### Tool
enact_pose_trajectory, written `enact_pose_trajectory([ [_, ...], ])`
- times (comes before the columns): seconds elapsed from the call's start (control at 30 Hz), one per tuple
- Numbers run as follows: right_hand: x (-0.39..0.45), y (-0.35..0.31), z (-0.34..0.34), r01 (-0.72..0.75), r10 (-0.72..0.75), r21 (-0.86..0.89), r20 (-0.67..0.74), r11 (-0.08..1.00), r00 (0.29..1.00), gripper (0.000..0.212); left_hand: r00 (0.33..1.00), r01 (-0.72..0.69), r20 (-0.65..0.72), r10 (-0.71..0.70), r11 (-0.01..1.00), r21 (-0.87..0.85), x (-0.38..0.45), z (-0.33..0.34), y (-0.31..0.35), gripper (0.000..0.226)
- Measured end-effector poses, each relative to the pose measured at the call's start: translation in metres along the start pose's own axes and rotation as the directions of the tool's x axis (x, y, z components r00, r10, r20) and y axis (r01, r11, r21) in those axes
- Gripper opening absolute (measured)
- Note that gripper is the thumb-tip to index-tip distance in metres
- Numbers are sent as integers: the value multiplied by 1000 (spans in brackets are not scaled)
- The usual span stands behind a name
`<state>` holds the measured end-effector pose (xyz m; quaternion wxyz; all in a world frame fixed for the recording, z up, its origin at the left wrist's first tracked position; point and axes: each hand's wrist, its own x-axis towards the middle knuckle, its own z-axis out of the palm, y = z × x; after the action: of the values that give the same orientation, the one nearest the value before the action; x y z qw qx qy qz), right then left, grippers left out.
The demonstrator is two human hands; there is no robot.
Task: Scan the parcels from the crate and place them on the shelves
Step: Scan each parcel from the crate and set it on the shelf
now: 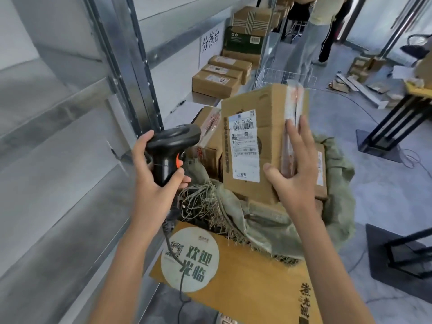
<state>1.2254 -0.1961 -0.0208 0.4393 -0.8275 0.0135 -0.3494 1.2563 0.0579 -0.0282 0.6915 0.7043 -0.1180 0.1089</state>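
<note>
My right hand (295,164) grips a brown cardboard parcel (252,127) by its right edge, thumb on the front, fingers along the taped side. The parcel stands tilted upright above the crate, its white shipping label (244,146) facing me. My left hand (152,164) holds a black handheld scanner (171,148) with an orange trigger, its head aimed toward the parcel. The scanner's cable (177,260) hangs down. Below lies a wooden crate (245,277) lined with a green woven sack (280,220), with more brown parcels (208,146) inside.
Metal shelving (126,66) runs along the left; its shelf carries several brown boxes (217,80) and a stack (250,26) further back. A wire basket (280,77) stands behind the crate. A person (313,31) stands at the far end. Black metal frames (395,127) stand at right.
</note>
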Motion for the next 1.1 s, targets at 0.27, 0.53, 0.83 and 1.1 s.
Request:
enact_pose_trajectory([
  [0.27,52,25,45,481,-365,-264,389,836,846,82,998,34,-59,-33,999,28,45,-17,-25,81],
  [0.53,34,31,57,640,-444,-271,529,719,723,81,996,72,-55,-72,997,-7,89,-25,-47,82],
  [0.83,19,22,60,623,-431,-240,539,745,723,77,994,104,13,-104,994,24,105,-21,-71,82],
  [1.1,29,18,63,577,-354,-257,578,775,735,85,988,156,-3,-156,988,23,114,-20,-89,79],
])
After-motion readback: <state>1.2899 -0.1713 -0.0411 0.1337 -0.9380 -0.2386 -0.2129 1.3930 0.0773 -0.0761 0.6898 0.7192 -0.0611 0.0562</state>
